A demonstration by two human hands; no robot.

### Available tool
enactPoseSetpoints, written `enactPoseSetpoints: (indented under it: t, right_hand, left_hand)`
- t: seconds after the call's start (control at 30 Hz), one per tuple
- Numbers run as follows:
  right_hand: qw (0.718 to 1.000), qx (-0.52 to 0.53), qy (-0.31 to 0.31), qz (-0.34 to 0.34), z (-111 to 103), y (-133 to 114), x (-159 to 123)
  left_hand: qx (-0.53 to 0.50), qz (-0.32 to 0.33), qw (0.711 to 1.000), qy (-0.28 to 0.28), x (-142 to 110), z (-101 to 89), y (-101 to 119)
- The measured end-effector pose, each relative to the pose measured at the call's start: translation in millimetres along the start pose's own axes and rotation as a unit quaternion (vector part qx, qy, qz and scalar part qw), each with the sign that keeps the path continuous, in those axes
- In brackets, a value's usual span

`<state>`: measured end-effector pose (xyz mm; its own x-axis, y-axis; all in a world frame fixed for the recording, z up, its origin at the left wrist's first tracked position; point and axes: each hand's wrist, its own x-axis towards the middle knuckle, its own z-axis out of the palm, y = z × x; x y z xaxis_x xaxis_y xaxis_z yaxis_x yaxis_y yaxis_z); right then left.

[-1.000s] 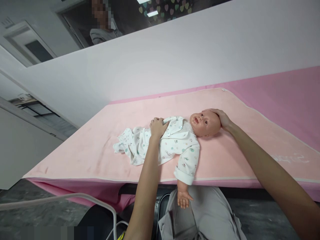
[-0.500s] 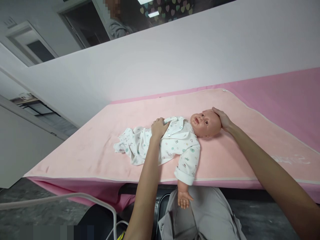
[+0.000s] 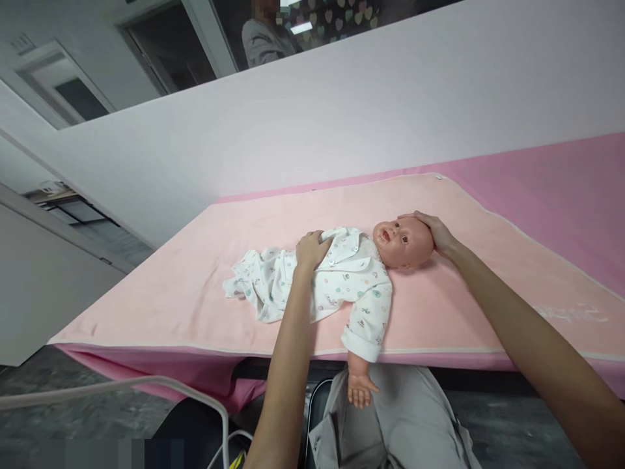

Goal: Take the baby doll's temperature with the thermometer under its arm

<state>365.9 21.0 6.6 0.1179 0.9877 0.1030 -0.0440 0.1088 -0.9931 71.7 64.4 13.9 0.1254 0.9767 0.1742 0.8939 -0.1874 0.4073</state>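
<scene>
A baby doll [image 3: 361, 273] in a white printed suit lies on its back on a pale pink mat [image 3: 195, 293]. Its head [image 3: 404, 243] points right, and one arm [image 3: 364, 352] hangs over the mat's near edge. My left hand [image 3: 312, 249] rests on the doll's chest with its fingers curled into the white suit. My right hand [image 3: 436, 231] cups the top of the doll's head, fingers wrapped over the crown.
The mat lies on a darker pink table cover [image 3: 561, 189] against a white wall [image 3: 342, 111]. My grey-clad lap [image 3: 400, 417] is below the table edge. A white cable [image 3: 146, 384] curves at lower left. A person [image 3: 263, 36] stands behind the window above.
My hands and the doll have barely moved. The person behind the window has walked to the right.
</scene>
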Motion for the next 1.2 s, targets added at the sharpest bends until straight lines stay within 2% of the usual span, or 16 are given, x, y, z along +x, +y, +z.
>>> enactPoseSetpoints:
  t: [0.1,0.2,0.27,0.33,0.4,0.47,0.67,0.73,0.83,0.9,0.93,1.0,1.07,1.1,1.13,1.2]
  right_hand:
    - [0.999,0.0,0.02,-0.034,-3,2,3]
    - [0.997,0.009,0.049,-0.058,-7,6,8]
    - [0.994,0.014,0.075,-0.078,-10,8,11]
    - [0.989,0.02,0.102,-0.103,-11,8,12]
    - [0.982,0.021,0.135,-0.131,-12,7,12]
    - [0.97,0.012,0.176,-0.165,-12,5,11]
    - [0.924,-0.024,0.283,-0.257,-10,3,11]
    - [0.907,-0.053,0.302,-0.29,-8,3,10]
    - [0.873,-0.14,0.317,-0.344,-3,2,4]
    - [0.834,-0.226,0.316,-0.391,0,0,-2]
    - [0.801,-0.274,0.313,-0.429,2,-1,-5]
    - [0.703,-0.369,0.288,-0.535,6,-3,-13]
    - [0.596,-0.441,0.22,-0.633,15,-6,-23]
    - [0.556,-0.461,0.178,-0.668,21,-7,-29]
    - [0.529,-0.47,0.137,-0.693,29,-8,-35]
    - [0.502,-0.473,0.067,-0.721,47,-9,-48]
  left_hand:
    - [-0.041,0.006,0.999,0.005,2,1.2,-3]
    - [-0.112,0.012,0.992,0.06,3,0.8,-5]
    - [-0.204,0.03,0.972,0.115,1,-2.6,-3]
    - [-0.324,0.062,0.936,0.121,-3,-8.6,3]
    - [-0.424,0.098,0.898,0.062,-9,-15.5,12]
    - [-0.461,0.126,0.879,-0.006,-16,-20.6,20]
    - [-0.306,0.216,0.908,-0.186,-28,-18.5,31]
    - [-0.289,0.223,0.91,-0.198,-26,-14.2,30]
    - [-0.321,0.186,0.911,-0.18,-22,-8.1,27]
    - [-0.33,0.172,0.913,-0.17,-20,-5.8,25]
    - [-0.325,0.172,0.916,-0.162,-20,-5.3,25]
    - [-0.305,0.183,0.923,-0.147,-21,-5.1,25]
    - [-0.29,0.199,0.926,-0.133,-22,-5.6,25]
    - [-0.292,0.205,0.925,-0.129,-22,-5.8,26]
    - [-0.301,0.206,0.923,-0.126,-22,-6.1,26]
    - [-0.346,0.193,0.911,-0.115,-21,-6.7,25]
